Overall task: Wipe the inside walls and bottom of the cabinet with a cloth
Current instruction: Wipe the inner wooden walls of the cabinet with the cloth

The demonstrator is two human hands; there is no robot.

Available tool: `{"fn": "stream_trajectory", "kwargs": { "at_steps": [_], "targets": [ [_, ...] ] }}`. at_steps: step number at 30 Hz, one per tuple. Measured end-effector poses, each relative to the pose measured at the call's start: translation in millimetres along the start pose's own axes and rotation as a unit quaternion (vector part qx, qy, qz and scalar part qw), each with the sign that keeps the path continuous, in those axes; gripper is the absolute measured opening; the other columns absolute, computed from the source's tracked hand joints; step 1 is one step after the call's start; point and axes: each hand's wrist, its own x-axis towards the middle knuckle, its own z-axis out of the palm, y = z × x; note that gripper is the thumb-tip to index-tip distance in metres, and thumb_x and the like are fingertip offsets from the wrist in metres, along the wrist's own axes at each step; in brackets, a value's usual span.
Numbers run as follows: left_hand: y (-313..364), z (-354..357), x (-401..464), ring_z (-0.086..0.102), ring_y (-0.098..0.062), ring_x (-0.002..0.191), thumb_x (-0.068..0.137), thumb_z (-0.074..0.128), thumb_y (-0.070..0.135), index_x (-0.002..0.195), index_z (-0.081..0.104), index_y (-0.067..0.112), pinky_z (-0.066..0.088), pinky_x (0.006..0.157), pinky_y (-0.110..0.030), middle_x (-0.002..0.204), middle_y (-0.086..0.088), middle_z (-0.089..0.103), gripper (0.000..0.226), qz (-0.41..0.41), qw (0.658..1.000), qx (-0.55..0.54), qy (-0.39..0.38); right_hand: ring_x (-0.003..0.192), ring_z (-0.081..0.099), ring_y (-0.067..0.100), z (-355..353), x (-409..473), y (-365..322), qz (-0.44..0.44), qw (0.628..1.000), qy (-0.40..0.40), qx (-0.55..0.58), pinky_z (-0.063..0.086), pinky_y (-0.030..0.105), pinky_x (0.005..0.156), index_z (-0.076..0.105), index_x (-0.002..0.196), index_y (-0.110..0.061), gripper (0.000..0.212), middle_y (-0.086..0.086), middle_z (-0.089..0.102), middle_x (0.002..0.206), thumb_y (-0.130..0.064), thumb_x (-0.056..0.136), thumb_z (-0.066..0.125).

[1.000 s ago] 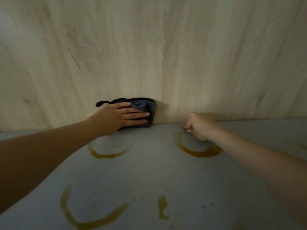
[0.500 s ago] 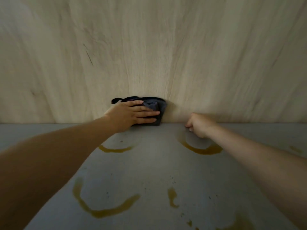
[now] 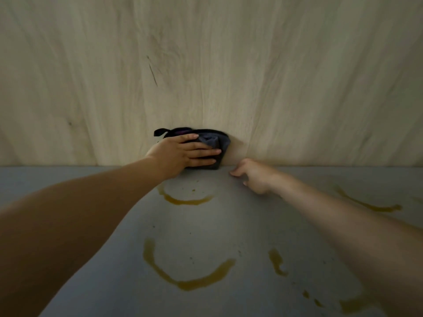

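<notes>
Streaks are the main risk: the amber rings on the grey bottom lie just below the left hand, and dragging the cloth through them would likely smear the stain up the pale wood wall. That hand lies flat, fingers straight and together, pressing the cloth to the wall's foot. It is dark, bunched and folded, a loop sticking out above the knuckles. Nearby, the right hand rests loosely curled, holding nothing.
</notes>
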Motion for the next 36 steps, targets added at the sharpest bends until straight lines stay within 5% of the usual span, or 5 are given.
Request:
{"fn": "stream_trajectory", "kwargs": {
  "at_steps": [19,29,32,36],
  "targets": [
    [13,-17,25,-0.016,-0.009,0.144,0.100,0.026,0.018,0.143,-0.025,0.035,-0.017,0.112,-0.033,0.138,0.013,-0.044,0.069,0.013,0.999,-0.006,0.036,0.127,0.044,0.023,-8,10,10,-0.064,0.996,-0.060,0.011,0.033,0.025,0.105,0.048,0.138,-0.015,0.044,0.008,0.045,0.140,-0.012,0.094,0.053],
    [2,-22,20,-0.006,-0.007,0.145,0.094,0.012,0.018,0.140,-0.027,0.036,-0.022,0.107,-0.030,0.141,0.018,-0.038,0.062,0.038,0.999,0.005,0.016,0.126,0.046,0.023,-16,11,17,-0.129,0.987,-0.095,-0.014,0.034,0.022,0.099,0.044,0.141,-0.017,0.046,0.005,0.046,0.142,-0.015,0.095,0.052],
    [-1,-20,22,0.005,-0.006,0.145,0.097,0.024,0.019,0.146,-0.015,0.036,-0.015,0.111,-0.032,0.147,0.017,-0.028,0.065,0.026,0.998,0.027,0.049,0.129,0.043,0.024,-13,15,18,-0.127,0.987,-0.096,-0.015,0.032,0.024,0.103,0.042,0.142,-0.017,0.047,0.007,0.042,0.144,-0.017,0.096,0.052],
    [-29,-53,26,-0.014,-0.008,0.144,0.103,0.015,0.027,0.136,-0.034,0.035,-0.023,0.108,-0.030,0.133,0.015,-0.050,0.060,-0.019,0.999,0.033,0.039,0.129,0.043,0.022,-21,6,18,-0.103,0.992,-0.074,0.012,0.029,0.020,0.100,0.040,0.143,-0.018,0.049,0.008,0.041,0.144,-0.016,0.096,0.053]
  ]
}}
